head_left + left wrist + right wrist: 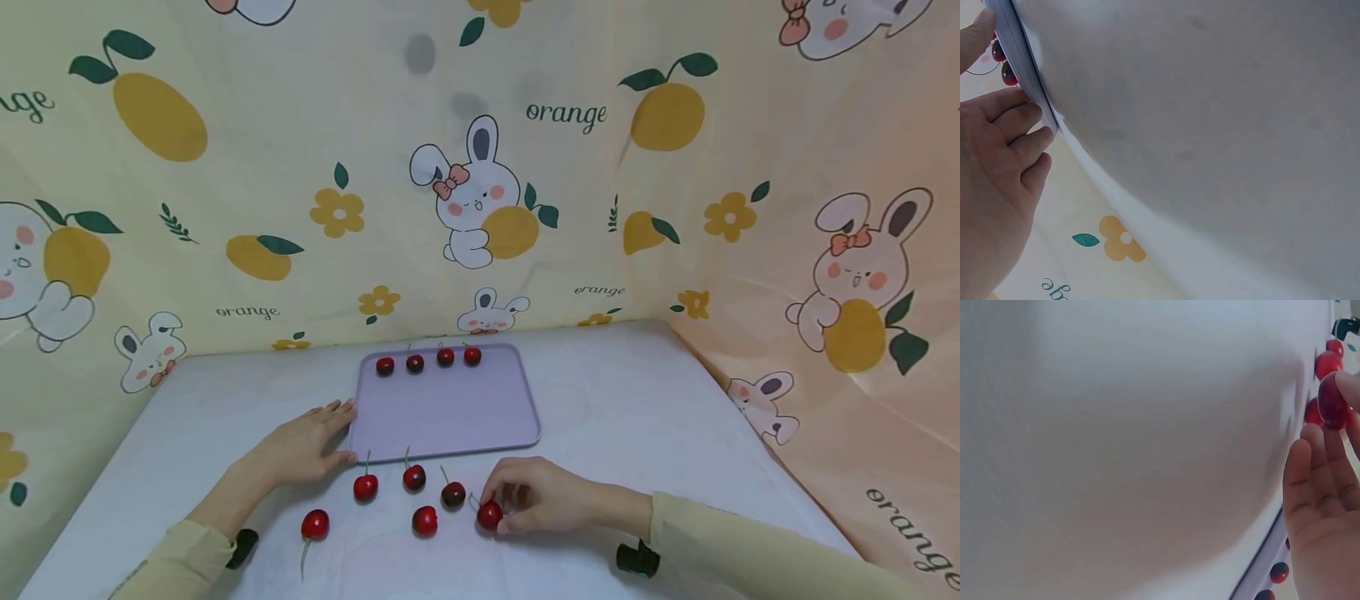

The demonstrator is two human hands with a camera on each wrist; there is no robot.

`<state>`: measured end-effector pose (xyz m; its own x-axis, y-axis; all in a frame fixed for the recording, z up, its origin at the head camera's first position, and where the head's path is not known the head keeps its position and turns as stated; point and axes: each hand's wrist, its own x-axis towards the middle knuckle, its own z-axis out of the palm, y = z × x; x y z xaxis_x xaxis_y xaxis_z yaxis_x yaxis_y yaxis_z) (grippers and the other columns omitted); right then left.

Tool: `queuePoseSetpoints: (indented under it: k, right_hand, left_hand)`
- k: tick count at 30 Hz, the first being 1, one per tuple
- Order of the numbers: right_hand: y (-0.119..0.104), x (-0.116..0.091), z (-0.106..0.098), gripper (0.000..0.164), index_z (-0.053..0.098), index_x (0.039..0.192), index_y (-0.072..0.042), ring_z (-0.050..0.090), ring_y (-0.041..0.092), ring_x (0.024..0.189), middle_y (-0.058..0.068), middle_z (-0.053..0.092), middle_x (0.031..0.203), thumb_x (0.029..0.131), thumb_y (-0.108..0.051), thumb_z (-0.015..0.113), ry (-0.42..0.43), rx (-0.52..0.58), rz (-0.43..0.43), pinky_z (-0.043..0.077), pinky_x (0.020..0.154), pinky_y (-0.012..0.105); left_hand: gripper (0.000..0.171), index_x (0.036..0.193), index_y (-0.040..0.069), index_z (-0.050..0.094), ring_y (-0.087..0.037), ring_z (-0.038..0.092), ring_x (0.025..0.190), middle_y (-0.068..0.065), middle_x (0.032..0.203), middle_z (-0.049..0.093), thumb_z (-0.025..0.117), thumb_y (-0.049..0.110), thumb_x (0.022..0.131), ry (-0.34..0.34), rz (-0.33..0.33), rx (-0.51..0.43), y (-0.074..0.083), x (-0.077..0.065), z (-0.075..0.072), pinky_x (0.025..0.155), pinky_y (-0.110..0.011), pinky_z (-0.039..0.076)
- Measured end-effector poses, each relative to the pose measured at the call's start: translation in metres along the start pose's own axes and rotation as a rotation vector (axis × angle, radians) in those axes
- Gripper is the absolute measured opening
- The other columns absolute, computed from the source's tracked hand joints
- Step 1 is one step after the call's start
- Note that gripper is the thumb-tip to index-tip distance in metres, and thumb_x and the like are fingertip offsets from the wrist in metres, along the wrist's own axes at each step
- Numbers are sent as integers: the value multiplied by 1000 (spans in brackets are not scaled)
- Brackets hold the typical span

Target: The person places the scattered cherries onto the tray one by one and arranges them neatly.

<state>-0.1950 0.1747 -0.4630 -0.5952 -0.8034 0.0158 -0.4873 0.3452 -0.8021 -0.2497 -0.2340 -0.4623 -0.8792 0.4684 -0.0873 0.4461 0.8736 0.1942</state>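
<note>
The right fingers (pixel 508 470) pinch a cherry (pixel 490 516); the left fingers (pixel 336 417), spread, touch the tray (pixel 450 412); beyond them, the backdrop (pixel 577 179) reads "orange".

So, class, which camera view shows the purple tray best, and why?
The head view: it shows the purple tray from above, nearly whole, with four cherries along its far side. The left wrist view gives only a narrow strip of its edge where the left hand touches it; the right wrist view, a short strip near the bottom.
</note>
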Motion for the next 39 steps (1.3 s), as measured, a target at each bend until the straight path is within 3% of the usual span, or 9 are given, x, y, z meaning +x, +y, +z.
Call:
queuePoseSetpoints:
  k: [12,19,22,29,39]
  right_hand:
    - [-8,5,-10,31,70,119,-25,67,23,94,-10,68,113,91,-15,82,78,-3,15,61,80,30]
    - [-8,19,-14,31,70,120,-14,68,26,91,0,69,112,92,-10,81,169,-12,-144,63,76,33]
    - [-10,29,-16,31,69,120,-13,68,26,90,1,69,112,91,-9,81,196,-1,-169,63,76,32]
    - [-9,51,-14,34,71,120,-19,67,25,94,-6,70,111,89,-7,82,223,4,-122,62,80,31]
    - [-7,86,-14,33,72,122,-16,67,23,96,-2,70,111,92,-10,81,259,2,-88,62,82,30]
  left_hand:
    - [79,154,-1,47,-47,35,150,-22,161,42,69,49,97,6,10,-3,0,-1,0,121,-63,32]
    - [76,152,-3,48,-47,36,149,-23,160,43,69,46,98,17,24,2,0,-2,-1,121,-63,32]
    - [75,151,-4,49,-47,37,148,-23,160,44,69,46,98,27,35,6,0,-2,0,121,-62,32]
    - [76,150,-4,50,-47,38,148,-23,159,44,68,49,98,34,47,7,1,-1,1,121,-62,33]
    - [77,151,-4,49,-47,37,148,-23,159,44,68,49,98,24,34,7,1,-2,-1,121,-62,33]
